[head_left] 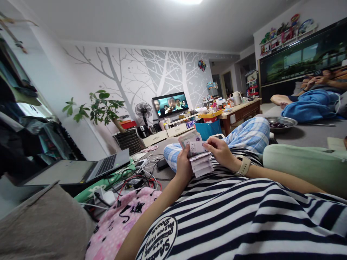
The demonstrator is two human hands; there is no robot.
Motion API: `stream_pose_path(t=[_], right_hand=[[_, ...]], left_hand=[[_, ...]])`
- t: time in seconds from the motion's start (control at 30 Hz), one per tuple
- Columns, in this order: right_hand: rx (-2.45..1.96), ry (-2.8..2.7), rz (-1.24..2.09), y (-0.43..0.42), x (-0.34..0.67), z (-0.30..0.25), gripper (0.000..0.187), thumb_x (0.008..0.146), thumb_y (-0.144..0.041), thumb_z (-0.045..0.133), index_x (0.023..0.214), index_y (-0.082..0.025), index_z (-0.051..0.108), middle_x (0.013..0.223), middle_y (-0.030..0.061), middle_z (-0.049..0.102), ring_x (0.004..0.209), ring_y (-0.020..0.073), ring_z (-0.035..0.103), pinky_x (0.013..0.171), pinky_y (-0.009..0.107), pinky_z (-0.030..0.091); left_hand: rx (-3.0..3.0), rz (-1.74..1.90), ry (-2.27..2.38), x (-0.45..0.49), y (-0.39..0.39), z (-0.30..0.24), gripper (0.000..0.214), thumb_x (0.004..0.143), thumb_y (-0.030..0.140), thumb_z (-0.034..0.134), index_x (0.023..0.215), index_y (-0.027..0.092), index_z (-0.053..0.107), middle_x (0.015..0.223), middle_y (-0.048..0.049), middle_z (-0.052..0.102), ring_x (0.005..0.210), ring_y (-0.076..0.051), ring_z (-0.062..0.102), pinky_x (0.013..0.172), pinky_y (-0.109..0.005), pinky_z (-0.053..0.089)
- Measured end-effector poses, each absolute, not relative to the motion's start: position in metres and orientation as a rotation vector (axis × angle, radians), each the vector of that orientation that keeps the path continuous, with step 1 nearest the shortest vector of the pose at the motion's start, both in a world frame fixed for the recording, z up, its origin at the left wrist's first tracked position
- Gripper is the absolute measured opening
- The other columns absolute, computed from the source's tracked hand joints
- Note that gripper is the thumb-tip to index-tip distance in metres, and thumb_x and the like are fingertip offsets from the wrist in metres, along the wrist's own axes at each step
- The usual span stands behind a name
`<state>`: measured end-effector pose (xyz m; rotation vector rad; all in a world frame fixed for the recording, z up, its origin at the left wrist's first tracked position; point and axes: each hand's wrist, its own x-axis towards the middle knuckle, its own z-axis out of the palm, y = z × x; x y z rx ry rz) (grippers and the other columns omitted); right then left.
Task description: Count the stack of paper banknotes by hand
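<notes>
- Left hand [184, 161] grips banknotes [195, 147]; right hand [219, 148] pinches their edge.
- Left of banknotes: laptop [110, 164], tangled cables [148, 176].
- Right of banknotes: metal bowl [292, 125], green cushion [300, 164].

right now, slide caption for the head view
Left hand and right hand hold paper notes, a television beyond.

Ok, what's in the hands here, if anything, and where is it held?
Banknotes: the left hand grips them at their left side, and the right hand pinches at their right edge.
</notes>
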<state>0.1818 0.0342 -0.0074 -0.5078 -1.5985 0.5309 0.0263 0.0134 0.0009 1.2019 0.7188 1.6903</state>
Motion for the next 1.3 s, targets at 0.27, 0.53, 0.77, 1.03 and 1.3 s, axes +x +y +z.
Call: stream_pose_path(t=[0.27, 0.53, 0.77, 1.03, 1.3], right_hand=[[-0.439, -1.617, 0.527, 0.031, 0.182, -0.007, 0.032, 0.087, -0.048, 0.058, 0.075, -0.019, 0.056, 0.066, -0.0014, 0.051, 0.063, 0.0130, 0.044, 0.059, 0.026, 0.036], [-0.405, -1.591, 0.556, 0.031, 0.180, -0.008, 0.031, 0.087, -0.049, 0.057, 0.081, -0.019, 0.059, 0.073, 0.0001, 0.055, 0.068, 0.0137, 0.049, 0.063, 0.026, 0.041], [-0.390, -1.592, 0.556, 0.027, 0.181, -0.005, 0.032, 0.088, -0.051, 0.056, 0.080, -0.019, 0.058, 0.070, -0.0003, 0.054, 0.065, 0.0133, 0.047, 0.060, 0.026, 0.040], [-0.373, -1.586, 0.627, 0.025, 0.180, -0.005, 0.032, 0.088, -0.050, 0.055, 0.079, -0.020, 0.057, 0.063, -0.0026, 0.045, 0.055, 0.0114, 0.039, 0.050, 0.025, 0.033], [-0.367, -1.587, 0.622, 0.025, 0.181, -0.006, 0.032, 0.089, -0.049, 0.055, 0.075, -0.020, 0.056, 0.061, -0.0028, 0.045, 0.055, 0.0114, 0.039, 0.051, 0.025, 0.032]], left_hand=[[1.253, 1.738, 0.765, 0.028, 0.007, 0.007, 0.032, 0.073, 0.042, 0.069, 0.088, 0.014, 0.073, 0.076, -0.0056, 0.072, 0.077, -0.022, 0.066, 0.078, -0.031, 0.050], [1.283, 1.745, 0.780, 0.026, 0.011, 0.004, 0.031, 0.075, 0.041, 0.066, 0.090, 0.014, 0.073, 0.081, -0.0058, 0.073, 0.081, -0.022, 0.066, 0.079, -0.031, 0.049], [1.235, 1.733, 0.805, 0.031, 0.002, 0.011, 0.025, 0.076, 0.040, 0.065, 0.084, 0.017, 0.073, 0.077, -0.0063, 0.072, 0.079, -0.023, 0.067, 0.072, -0.031, 0.049], [1.293, 1.728, 0.802, 0.026, 0.010, 0.004, 0.028, 0.077, 0.043, 0.064, 0.084, 0.018, 0.072, 0.076, -0.0046, 0.071, 0.080, -0.023, 0.066, 0.080, -0.032, 0.049], [1.307, 1.754, 0.814, 0.026, 0.009, 0.005, 0.029, 0.076, 0.043, 0.065, 0.084, 0.015, 0.072, 0.077, -0.0055, 0.072, 0.079, -0.022, 0.064, 0.077, -0.031, 0.048]])
